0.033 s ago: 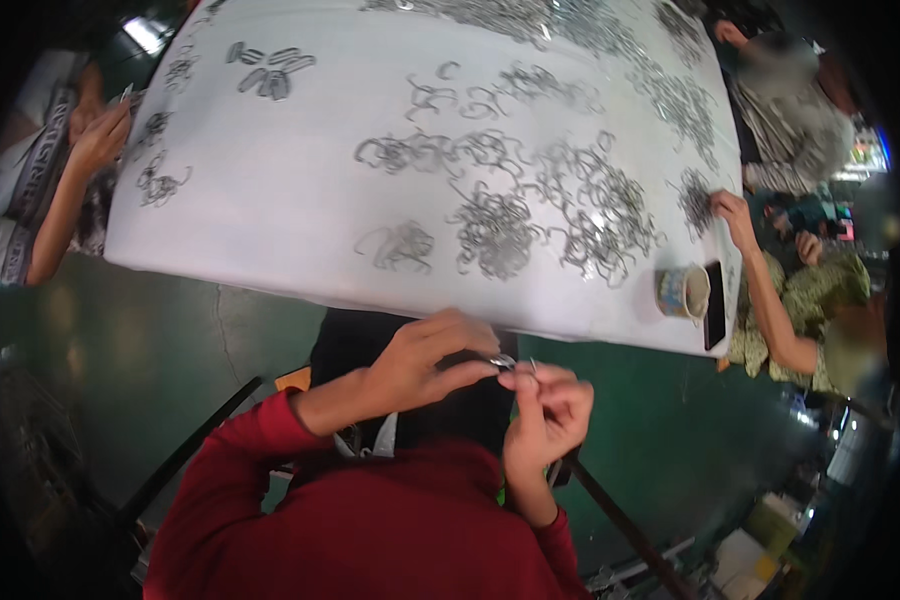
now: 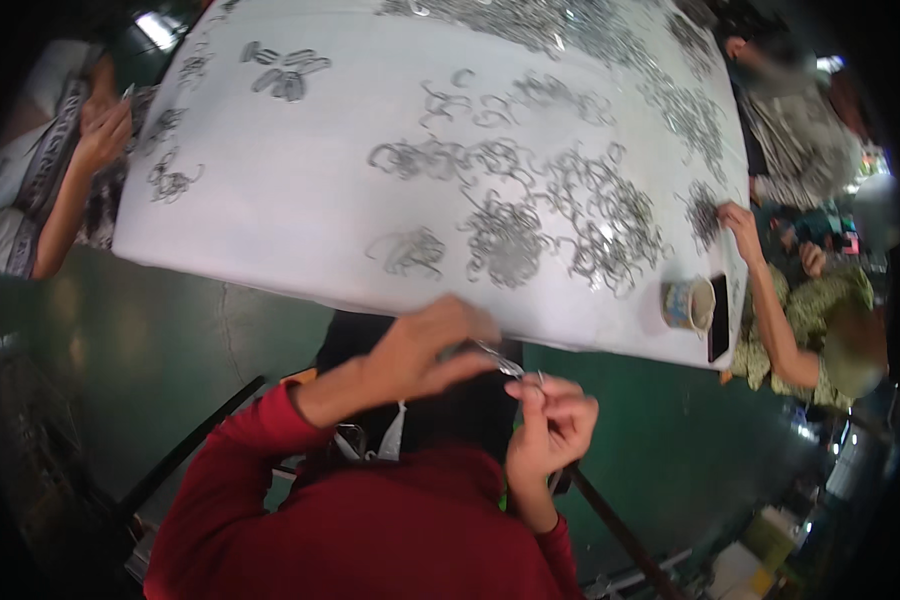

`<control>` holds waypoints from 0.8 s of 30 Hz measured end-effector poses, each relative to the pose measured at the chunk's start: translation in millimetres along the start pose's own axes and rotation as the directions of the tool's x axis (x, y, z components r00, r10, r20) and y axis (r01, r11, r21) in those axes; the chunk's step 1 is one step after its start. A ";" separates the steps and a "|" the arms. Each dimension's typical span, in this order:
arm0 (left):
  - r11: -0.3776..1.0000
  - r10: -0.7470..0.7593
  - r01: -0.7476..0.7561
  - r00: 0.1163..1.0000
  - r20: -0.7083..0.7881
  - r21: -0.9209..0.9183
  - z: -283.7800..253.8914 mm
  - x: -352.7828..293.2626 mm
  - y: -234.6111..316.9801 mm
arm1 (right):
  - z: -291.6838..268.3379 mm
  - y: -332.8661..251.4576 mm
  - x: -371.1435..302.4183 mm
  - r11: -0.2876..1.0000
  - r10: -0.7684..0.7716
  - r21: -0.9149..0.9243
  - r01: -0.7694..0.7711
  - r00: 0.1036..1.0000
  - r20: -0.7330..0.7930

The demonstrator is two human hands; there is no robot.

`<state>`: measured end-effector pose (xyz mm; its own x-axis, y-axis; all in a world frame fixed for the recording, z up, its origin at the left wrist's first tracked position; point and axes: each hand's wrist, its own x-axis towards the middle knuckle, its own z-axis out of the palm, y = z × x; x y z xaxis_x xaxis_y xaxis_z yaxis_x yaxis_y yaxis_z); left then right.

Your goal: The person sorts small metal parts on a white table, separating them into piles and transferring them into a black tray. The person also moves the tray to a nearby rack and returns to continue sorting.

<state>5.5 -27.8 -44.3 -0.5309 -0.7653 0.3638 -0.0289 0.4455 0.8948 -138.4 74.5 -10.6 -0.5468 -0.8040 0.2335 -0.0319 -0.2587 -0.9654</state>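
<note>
Lower centre: your right hand pinches a metal piece, your left hand arched beside it, grip unclear.

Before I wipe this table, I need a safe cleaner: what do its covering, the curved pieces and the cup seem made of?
Covering: perhaps cloth or plastic sheet; plain white, smooth-looking, too soft in the picture to settle.
Curved pieces: probably metal; thin, dark grey, with bright glints in places.
Cup: possibly paper or plastic; patterned wall, too blurred to be sure.
</note>
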 end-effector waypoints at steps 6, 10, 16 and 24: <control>0.653 0.059 0.418 0.804 -0.592 0.632 -154.0 68.6 -124.1 | -4.4 11.5 -1.8 0.998 -0.047 -0.046 0.048 0.998 0.031; 0.319 -0.087 0.752 0.629 -0.772 0.576 -212.7 99.3 -161.0 | -4.9 15.2 -3.9 0.997 -0.040 -0.061 0.043 0.998 0.057; 0.376 -0.375 0.786 0.613 -0.695 0.490 -234.5 110.1 -165.9 | -1.4 18.3 -2.7 0.999 -0.029 -0.036 0.033 0.996 0.090; 0.816 -0.542 0.573 0.804 -0.244 0.074 -121.2 67.7 -62.4 | -0.3 26.3 -1.1 0.999 -0.049 0.001 0.049 0.991 0.126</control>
<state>74.0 -163.7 -44.2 -0.2046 -0.9703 -0.1294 -0.3901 -0.0404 0.9199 -138.8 68.8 -36.2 -0.4352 -0.8513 0.2931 -0.0576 -0.2986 -0.9527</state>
